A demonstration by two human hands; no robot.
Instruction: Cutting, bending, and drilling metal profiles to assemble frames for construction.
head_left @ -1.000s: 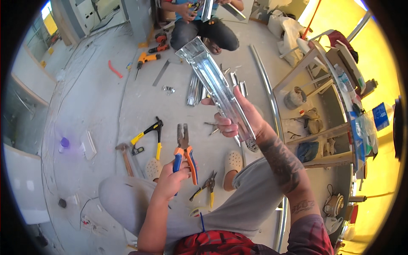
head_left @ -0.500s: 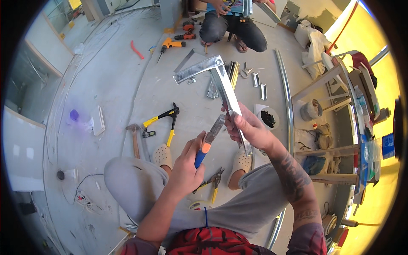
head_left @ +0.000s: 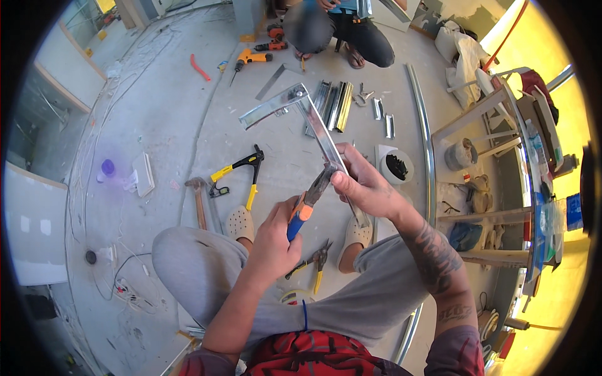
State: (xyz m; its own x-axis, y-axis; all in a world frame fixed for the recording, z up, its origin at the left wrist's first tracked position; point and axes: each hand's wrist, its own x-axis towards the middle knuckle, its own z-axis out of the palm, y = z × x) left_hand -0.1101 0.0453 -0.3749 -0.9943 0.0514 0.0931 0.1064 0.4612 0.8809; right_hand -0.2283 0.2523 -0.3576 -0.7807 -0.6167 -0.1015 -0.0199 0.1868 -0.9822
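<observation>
My left hand (head_left: pixel 271 243) is closed round the blue-and-orange handles of a pair of pliers (head_left: pixel 321 183). Their dark jaws meet the edge of a shiny metal channel piece (head_left: pixel 318 130), just beside my right fingers; whether they bite on it cannot be made out. My right hand (head_left: pixel 365 187) grips this channel near its lower end, with the thumb on top. The piece is L-shaped: a long arm runs up from my hand to a joined corner, and a shorter arm points left from there. It is held above the floor, in front of my knees.
A black-and-yellow hand tool (head_left: pixel 256 168), a hammer (head_left: pixel 199 207) and yellow-handled snips (head_left: pixel 318 264) lie near my feet. A white bowl (head_left: pixel 409 164) holds black screws. Cut channels (head_left: pixel 342 105), an orange drill (head_left: pixel 254 57) and a crouching co-worker (head_left: pixel 360 37) are farther off. Right: long metal profile (head_left: pixel 422 141), wooden rack (head_left: pixel 467 119).
The pliers' jaws have come up against the channel beside my right fingers. The channel's corner has shifted left and its face has turned.
</observation>
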